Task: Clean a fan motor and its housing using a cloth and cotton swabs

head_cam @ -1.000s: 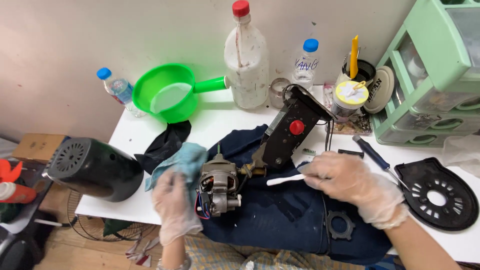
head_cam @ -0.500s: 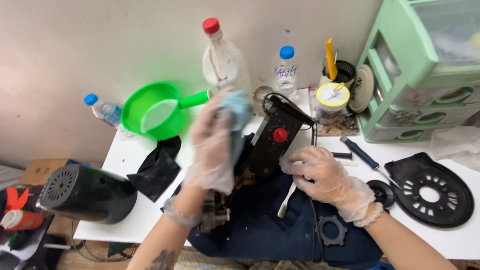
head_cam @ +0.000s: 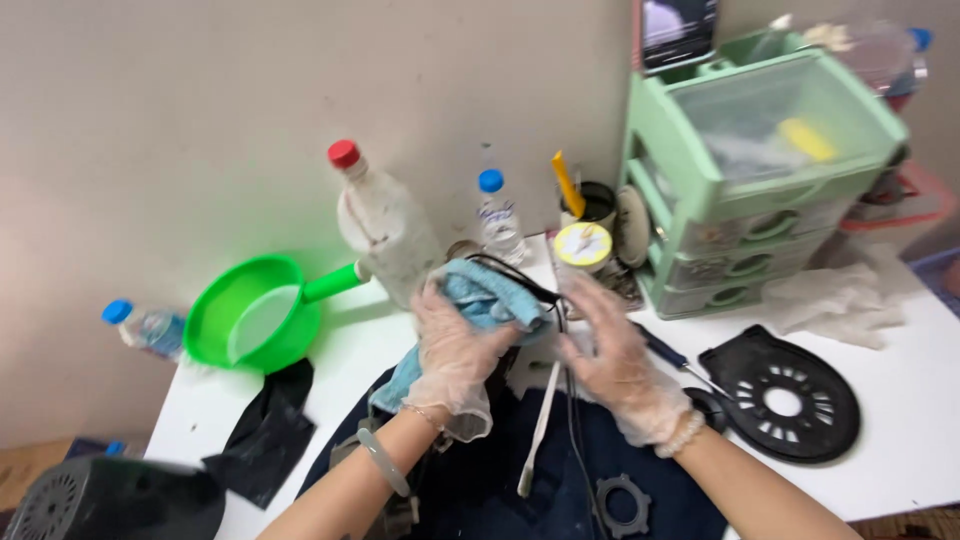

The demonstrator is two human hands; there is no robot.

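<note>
**Cloth on the black box, hands close**

Left hand, gloved, fingers curled round a blue cloth, pressing it on top of the black control box, which is mostly hidden under hand & cloth, mid-table toward the back. Right hand, also gloved, fingers spread & slightly bent, flat against the box's right side; it doesn't seem to pinch anything. White stick lies loose on the dark cloth just below the hands, near the front edge. Thin black wires run down btw. the hands.

Risks, as I see it: cloth could snag a wire & tug it loose if wiped hard. Big bottle & small bottle stand just behind, at the back edge; a wide swipe w/ the left elbow could tip them. Green scoop w/ liquid is near the back-left; a knock would wet the table.
</note>
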